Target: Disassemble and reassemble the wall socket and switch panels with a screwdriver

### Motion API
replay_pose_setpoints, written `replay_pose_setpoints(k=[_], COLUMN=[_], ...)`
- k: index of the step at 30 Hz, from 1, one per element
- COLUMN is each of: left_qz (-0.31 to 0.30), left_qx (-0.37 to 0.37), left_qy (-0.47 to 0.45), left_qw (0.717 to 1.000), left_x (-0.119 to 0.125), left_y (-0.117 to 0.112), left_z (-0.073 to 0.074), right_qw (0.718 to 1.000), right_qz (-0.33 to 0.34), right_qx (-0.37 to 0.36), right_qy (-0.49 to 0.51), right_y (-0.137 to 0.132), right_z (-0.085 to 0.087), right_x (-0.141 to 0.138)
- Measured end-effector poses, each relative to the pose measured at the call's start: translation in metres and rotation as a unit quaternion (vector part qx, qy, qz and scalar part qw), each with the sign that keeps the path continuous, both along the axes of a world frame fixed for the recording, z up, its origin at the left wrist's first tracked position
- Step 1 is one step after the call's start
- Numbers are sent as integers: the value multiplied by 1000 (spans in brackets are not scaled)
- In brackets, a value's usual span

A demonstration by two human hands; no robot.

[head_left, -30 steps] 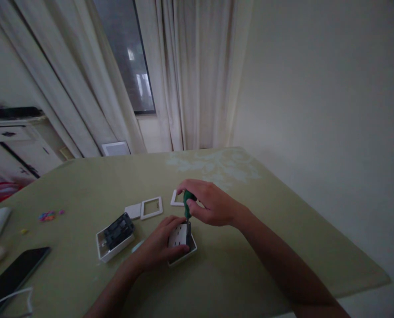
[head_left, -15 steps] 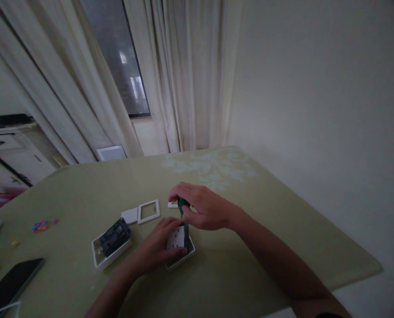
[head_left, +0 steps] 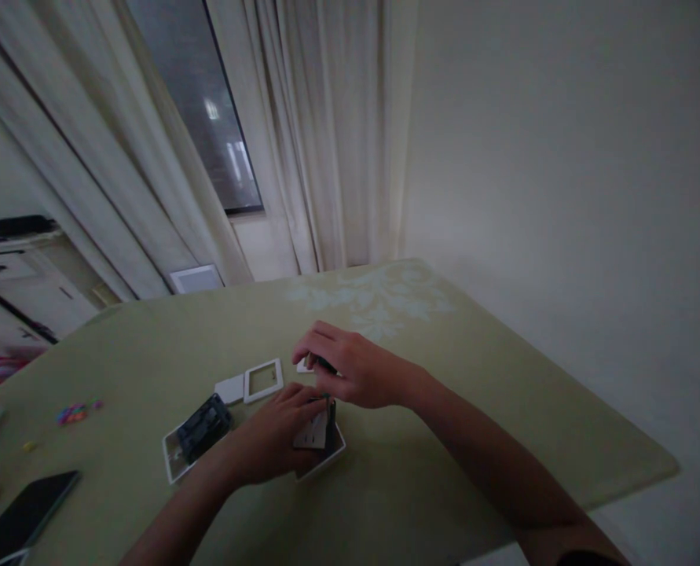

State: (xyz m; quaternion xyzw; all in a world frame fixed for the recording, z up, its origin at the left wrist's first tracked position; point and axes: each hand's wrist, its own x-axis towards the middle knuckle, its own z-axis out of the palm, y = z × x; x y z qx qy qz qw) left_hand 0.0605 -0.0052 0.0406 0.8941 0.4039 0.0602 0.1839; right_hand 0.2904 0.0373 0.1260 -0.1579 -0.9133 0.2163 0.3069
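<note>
In the head view, your left hand lay across the white slotted panel, fingers bent over its far part and thumb by its near edge, so it had hold of the panel with little gap, probably to keep it from shifting. The panel sat over the open white box, whose near corner and right wall showed beside it; whether the panel rested fully inside, you could not tell. Your right hand was curled above the far end, its fingers closed around a dark tool handle, mostly hidden; holding it from above seemed to suit pressing downward. Its tip was too obscured to place. To the left, a dark module leaned on a second white box. Beyond it, a white plate lay beside a square white frame, flat on the table, perhaps laid there to leave both boxes accessible.
</note>
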Motion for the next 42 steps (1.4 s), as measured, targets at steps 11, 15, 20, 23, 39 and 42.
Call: replay_pose_setpoints(k=[11, 15, 20, 23, 39, 42], left_qz=[-4, 3, 7, 19, 81, 145], left_qx=[1, 12, 59, 72, -36, -162], left_qy=[-32, -21, -6, -8, -160, -320], left_qw=[999, 1000, 998, 997, 983, 922], left_x=[4, 2, 1, 1, -25, -24], left_y=[2, 1, -1, -2, 40, 53], left_z=[4, 4, -1, -2, 13, 3], right_qw=[987, 986, 986, 986, 981, 980], right_qz=[13, 7, 24, 41, -3, -13], right_qx=[-100, -100, -110, -118, -114, -110], right_qy=[122, 137, 125, 107, 156, 165], right_y=[1, 3, 2, 3, 13, 15], right_z=[5, 7, 5, 1, 4, 5], right_x=[8, 11, 8, 4, 14, 17])
